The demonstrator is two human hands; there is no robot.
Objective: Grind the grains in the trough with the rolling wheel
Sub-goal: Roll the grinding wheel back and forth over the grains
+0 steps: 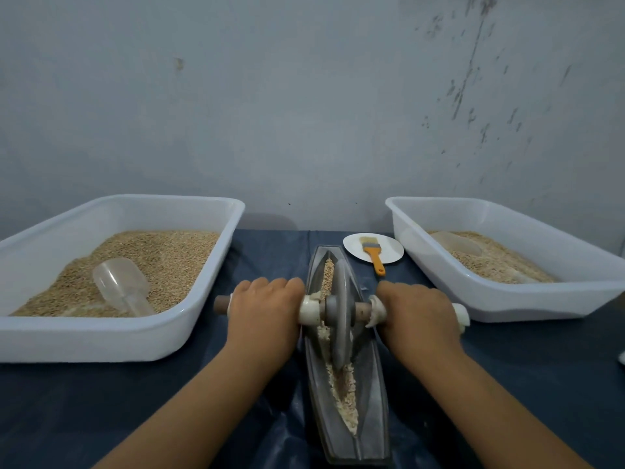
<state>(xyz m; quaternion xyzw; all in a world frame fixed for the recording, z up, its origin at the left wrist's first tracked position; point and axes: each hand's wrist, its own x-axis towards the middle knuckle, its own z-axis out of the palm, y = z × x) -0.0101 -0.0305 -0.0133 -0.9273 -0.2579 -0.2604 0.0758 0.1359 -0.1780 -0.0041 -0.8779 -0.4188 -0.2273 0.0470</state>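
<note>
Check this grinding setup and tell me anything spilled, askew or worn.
The white wrapping on the wheel's axle beside the right hand looks frayed and bunched, while the left hand side sleeve sits smooth. The grains stay inside the trough; none visibly spilled on the dark cloth. The brush overhangs its plate.

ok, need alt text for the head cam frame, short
Two hands, left hand and right hand, grip the axle handles of a grey rolling wheel standing in a narrow trough of crushed grains on a dark cloth. White tubs of grain with clear scoops flank it; an orange-handled brush lies on a plate behind.
</note>
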